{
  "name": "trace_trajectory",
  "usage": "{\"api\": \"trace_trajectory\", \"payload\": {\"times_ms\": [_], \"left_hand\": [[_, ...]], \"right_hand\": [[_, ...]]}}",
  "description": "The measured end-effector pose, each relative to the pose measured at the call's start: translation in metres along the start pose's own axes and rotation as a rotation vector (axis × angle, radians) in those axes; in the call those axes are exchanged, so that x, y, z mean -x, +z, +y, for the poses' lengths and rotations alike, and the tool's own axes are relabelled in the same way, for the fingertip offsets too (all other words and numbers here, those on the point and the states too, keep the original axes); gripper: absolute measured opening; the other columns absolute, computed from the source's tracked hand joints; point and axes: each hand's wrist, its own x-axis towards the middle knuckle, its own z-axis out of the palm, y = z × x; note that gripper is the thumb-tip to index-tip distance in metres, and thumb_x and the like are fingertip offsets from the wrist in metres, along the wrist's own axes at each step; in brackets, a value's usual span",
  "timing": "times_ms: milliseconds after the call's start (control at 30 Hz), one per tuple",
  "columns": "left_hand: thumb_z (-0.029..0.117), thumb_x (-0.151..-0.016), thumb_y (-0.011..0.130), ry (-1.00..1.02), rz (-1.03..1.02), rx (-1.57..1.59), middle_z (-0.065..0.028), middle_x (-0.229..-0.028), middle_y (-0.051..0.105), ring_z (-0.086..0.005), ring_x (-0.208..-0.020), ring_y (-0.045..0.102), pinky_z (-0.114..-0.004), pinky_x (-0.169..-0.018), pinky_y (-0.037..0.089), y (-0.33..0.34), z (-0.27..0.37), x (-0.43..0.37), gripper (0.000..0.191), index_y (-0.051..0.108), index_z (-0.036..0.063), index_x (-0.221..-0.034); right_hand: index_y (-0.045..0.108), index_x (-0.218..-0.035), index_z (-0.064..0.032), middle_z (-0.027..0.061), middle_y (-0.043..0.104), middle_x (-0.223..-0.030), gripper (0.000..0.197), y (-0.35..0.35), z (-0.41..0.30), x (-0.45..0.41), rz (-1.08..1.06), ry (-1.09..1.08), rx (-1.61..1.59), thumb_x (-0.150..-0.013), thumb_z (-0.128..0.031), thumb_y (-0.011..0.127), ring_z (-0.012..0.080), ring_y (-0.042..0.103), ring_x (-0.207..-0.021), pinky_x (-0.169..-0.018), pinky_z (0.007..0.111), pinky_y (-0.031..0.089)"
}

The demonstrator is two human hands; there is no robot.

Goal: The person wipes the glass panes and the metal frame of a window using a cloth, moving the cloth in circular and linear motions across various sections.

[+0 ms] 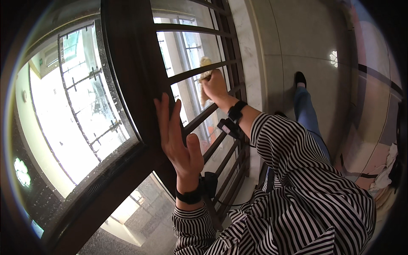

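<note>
My right hand (218, 86) is closed around a bunched beige cloth (204, 91). It reaches in between dark horizontal window bars (199, 71), and part of the cloth shows beyond one bar, close to the window glass (191, 110). Whether the cloth touches the pane I cannot tell. My left hand (181, 146) is raised with its fingers spread and nothing in it. Its fingers lie over the wide dark window frame (134, 63), apparently resting on it. Both wrists wear black straps with small devices.
A speckled, wet-looking pane (111, 140) fills the left side, with a bright view through it. A pale stone sill (251, 60) runs beside the bars. Floor tiles (287, 28) lie to the right, under my shoe (300, 79). A dark cable (234, 204) hangs near the lower bars.
</note>
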Motion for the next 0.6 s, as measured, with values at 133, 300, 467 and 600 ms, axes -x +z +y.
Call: {"api": "trace_trajectory", "payload": {"times_ms": [133,300,467,600], "left_hand": [[0.052,-0.102,0.021,0.01,0.017,0.048,-0.0237,-0.144,0.044,-0.0398,-0.14,0.033,-0.052,-0.113,0.028,0.001,0.003,-0.001,0.071,0.052,-0.0052,-0.132],[0.054,-0.102,0.02,-0.002,0.03,0.051,-0.0221,-0.145,0.044,-0.0382,-0.141,0.033,-0.052,-0.113,0.027,-0.004,0.003,0.001,0.072,0.052,-0.0032,-0.133],[0.056,-0.101,0.02,-0.032,0.015,0.059,-0.0216,-0.146,0.044,-0.0381,-0.142,0.032,-0.052,-0.113,0.026,0.003,0.007,0.001,0.074,0.052,-0.0019,-0.134],[0.058,-0.101,0.02,-0.039,0.015,0.019,-0.0214,-0.145,0.044,-0.038,-0.141,0.032,-0.053,-0.114,0.025,0.005,0.007,0.006,0.075,0.052,-0.0011,-0.133]], "right_hand": [[0.054,-0.114,0.0041,0.0247,0.062,-0.102,0.035,-0.018,-0.069,0.041,-0.234,-0.036,-0.387,-0.082,-0.009,0.057,0.0364,0.065,-0.091,-0.08,0.043,0.053],[0.063,-0.103,-0.0022,0.0196,0.059,-0.11,0.028,-0.007,-0.058,0.064,-0.327,-0.374,-0.219,-0.089,-0.02,0.047,0.0363,0.059,-0.104,-0.091,0.041,0.048],[0.068,-0.092,-0.0058,0.0151,0.063,-0.091,0.032,-0.028,-0.041,0.059,-0.696,-0.362,0.156,-0.081,-0.035,0.06,0.0312,0.065,-0.087,-0.078,0.039,0.051],[0.061,-0.106,-0.0067,0.0097,0.063,-0.085,0.026,-0.04,-0.017,0.044,-0.633,-0.171,0.043,-0.086,-0.024,0.059,0.0229,0.063,-0.07,-0.07,0.039,0.052]]}}
